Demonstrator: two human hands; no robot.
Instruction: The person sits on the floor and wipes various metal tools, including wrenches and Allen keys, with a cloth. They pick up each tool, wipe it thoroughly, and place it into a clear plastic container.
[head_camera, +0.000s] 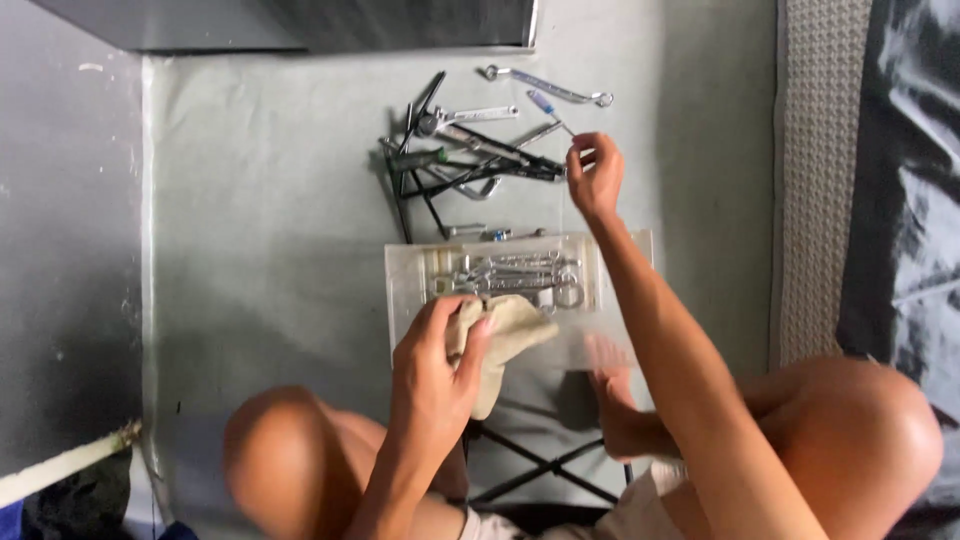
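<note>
Grey mat (270, 230): lying flat, carrying everything. Clear tray (410, 285): sitting near the mat's near edge, holding wrenches (515, 275). Tool pile (460, 160): spreading toward the far edge, just beyond the tray. Cloth (510, 335): being clutched by the left hand (435, 365) over the tray's near edge. Right hand (595, 175): pinching a thin tool (548, 104) at the pile's right side.

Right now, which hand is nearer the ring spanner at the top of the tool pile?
Right. The right hand is just below the ring spanner, at the pile's edge. The left hand is far below, holding a cloth beside the clear tray.
</note>
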